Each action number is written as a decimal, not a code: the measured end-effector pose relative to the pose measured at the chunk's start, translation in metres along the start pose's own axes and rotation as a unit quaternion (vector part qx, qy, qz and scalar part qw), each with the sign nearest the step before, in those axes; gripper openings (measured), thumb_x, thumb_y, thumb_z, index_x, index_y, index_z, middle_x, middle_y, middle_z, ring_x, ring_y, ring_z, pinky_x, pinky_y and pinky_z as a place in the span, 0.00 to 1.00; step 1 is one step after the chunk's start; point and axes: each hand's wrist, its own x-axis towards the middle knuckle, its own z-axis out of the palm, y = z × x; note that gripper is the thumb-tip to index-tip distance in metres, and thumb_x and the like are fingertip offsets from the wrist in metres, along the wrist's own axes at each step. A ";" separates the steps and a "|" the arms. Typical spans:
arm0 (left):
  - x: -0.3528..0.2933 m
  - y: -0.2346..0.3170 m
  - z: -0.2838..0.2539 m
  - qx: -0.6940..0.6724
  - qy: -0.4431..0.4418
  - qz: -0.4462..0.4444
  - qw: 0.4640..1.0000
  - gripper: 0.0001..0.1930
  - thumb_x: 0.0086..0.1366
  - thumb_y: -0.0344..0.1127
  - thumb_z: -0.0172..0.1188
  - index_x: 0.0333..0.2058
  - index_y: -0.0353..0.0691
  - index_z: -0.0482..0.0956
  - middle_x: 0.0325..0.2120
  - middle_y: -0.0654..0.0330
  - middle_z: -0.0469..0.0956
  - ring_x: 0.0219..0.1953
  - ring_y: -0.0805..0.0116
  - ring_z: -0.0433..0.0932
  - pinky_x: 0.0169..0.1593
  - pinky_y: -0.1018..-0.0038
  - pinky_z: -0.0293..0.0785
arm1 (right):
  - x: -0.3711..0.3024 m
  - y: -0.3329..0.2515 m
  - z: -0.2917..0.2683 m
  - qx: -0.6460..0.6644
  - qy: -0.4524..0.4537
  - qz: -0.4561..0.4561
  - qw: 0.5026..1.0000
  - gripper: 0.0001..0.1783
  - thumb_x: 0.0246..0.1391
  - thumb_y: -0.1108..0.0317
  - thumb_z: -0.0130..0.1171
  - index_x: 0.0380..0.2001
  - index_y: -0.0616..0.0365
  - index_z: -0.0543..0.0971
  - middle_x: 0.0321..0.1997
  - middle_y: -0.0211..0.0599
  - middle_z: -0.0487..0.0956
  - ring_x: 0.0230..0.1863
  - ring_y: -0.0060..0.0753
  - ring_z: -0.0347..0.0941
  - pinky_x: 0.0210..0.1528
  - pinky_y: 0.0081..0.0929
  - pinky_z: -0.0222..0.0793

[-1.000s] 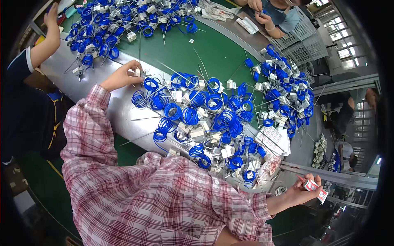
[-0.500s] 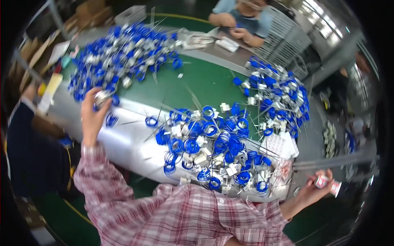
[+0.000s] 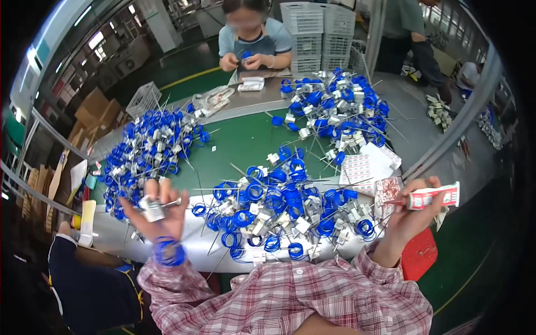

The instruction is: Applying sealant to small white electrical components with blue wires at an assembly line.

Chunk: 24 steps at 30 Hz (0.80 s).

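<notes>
My left hand (image 3: pixel 162 215), palm up, holds a white block with a thin metal rod (image 3: pixel 152 210) between its fingers. Its coil of blue wire (image 3: pixel 168 251) hangs down over my wrist. In my right hand (image 3: pixel 416 215) is a white and red squeeze tube (image 3: pixel 434 197), gripped around its body, with a thin red nozzle pointing left. Between the hands, close to my body, spreads a pile of the same parts (image 3: pixel 279 204), blue wire coils with white blocks and metal rods.
More such parts heap at the left (image 3: pixel 151 148) and far right (image 3: pixel 340 106). Printed sheets (image 3: pixel 357 170) lie by my right hand, beside a red-stained pad (image 3: pixel 386 192). Across the green-topped table (image 3: pixel 240 145) a co-worker (image 3: pixel 257 42) handles a blue part. A red stool (image 3: pixel 420 255) stands right.
My left hand has come away from the left pile toward me, turning palm up with the part. My right hand has risen, the tube now lying nearly level. The head view has shifted.
</notes>
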 end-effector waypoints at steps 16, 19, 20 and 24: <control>0.005 -0.105 0.061 0.443 -0.340 -0.146 0.817 0.24 0.46 0.21 0.58 0.45 0.39 0.65 0.35 0.61 0.69 0.37 0.75 0.68 0.38 0.78 0.66 | -0.018 0.016 0.031 0.042 -0.081 -0.090 0.992 0.17 0.57 0.55 0.35 0.44 0.56 0.58 0.15 0.39 0.66 0.13 0.21 0.58 0.16 0.15 0.56; 0.002 -0.111 0.077 0.454 -0.281 -0.151 0.832 0.14 0.47 0.22 0.59 0.34 0.38 0.70 0.27 0.66 0.71 0.32 0.81 0.69 0.34 0.82 0.67 | -0.027 0.019 0.043 0.085 -0.146 -0.125 0.978 0.18 0.57 0.58 0.33 0.46 0.56 0.57 0.15 0.39 0.66 0.12 0.22 0.57 0.15 0.16 0.56; 0.001 -0.112 0.083 0.440 -0.288 -0.143 0.838 0.11 0.48 0.23 0.59 0.32 0.38 0.70 0.27 0.66 0.72 0.29 0.81 0.70 0.33 0.83 0.66 | -0.032 0.020 0.048 0.086 -0.158 -0.144 0.973 0.19 0.58 0.58 0.31 0.48 0.56 0.56 0.14 0.39 0.65 0.11 0.22 0.56 0.14 0.18 0.54; -0.001 -0.112 0.099 0.385 -0.325 -0.187 0.843 0.11 0.48 0.22 0.60 0.31 0.36 0.71 0.28 0.64 0.72 0.31 0.80 0.71 0.35 0.82 0.68 | -0.043 0.021 0.069 0.150 -0.172 -0.193 0.954 0.21 0.58 0.55 0.31 0.49 0.56 0.55 0.13 0.36 0.64 0.10 0.22 0.54 0.11 0.19 0.49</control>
